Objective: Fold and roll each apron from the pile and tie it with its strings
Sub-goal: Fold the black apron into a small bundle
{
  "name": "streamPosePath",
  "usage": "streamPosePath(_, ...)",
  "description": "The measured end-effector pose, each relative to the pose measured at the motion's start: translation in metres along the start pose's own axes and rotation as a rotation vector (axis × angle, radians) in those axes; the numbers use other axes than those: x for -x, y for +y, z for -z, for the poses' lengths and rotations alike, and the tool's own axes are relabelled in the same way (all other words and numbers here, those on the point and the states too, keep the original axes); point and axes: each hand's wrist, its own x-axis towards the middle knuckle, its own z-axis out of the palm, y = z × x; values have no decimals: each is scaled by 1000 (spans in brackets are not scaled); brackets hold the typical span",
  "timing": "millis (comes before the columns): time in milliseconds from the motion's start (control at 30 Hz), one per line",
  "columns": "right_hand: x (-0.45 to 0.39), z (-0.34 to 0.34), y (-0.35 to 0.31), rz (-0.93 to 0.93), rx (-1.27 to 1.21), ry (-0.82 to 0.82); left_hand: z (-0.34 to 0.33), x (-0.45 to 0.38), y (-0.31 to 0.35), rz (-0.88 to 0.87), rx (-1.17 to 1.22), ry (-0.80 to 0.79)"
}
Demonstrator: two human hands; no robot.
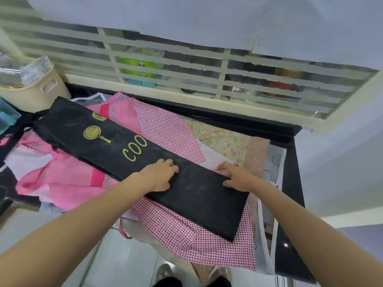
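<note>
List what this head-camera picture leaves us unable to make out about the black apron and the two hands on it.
- Black apron: its printed word stops at "COO", the rest folded under.
- Its strings: lost at the dark left end; not traceable.
- Right hand: fingertips hidden past the apron's far edge; grip unclear.
- Left hand: palm side hidden; pressing or gripping, uncertain.
</note>
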Motion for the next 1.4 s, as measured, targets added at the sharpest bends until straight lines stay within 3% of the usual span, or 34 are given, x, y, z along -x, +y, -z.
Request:
streamPosePath(133,-7,2,5,74,-226,-214,-13,-1,40,-91,415,-43)
streamPosePath(333,-11,15,10,208,-339,-387,-41,12,75,-13,487,-139)
streamPosePath(467,-12,17,6,95,-245,-556,-52,19,74,49,594,-146)
streamPosePath(600,-13,12,3,-72,-337,-747,-64,25,76,63,573,-113)
streamPosePath(800,-28,9,13,-96,-609,-603,-71,32,77,50,551,-85)
streamPosePath(900,-29,9,5,-71,-899,-537,-73,34,78,168,664,-116)
streamPosePath(967,-32,7,2,-24,-951,-487,-77,38,77,238,754,-139)
streamPosePath(1133,-29,1,-7,200,-342,-325,-74,49,80,114,952,-113)
streamPosePath(1233,-26,2,-17,228,-316,-121,-70,55,80,126,1102,-121)
streamPosePath(1400,-29,-6,-24,184,-353,-66,-68,63,65,328,1301,-128)
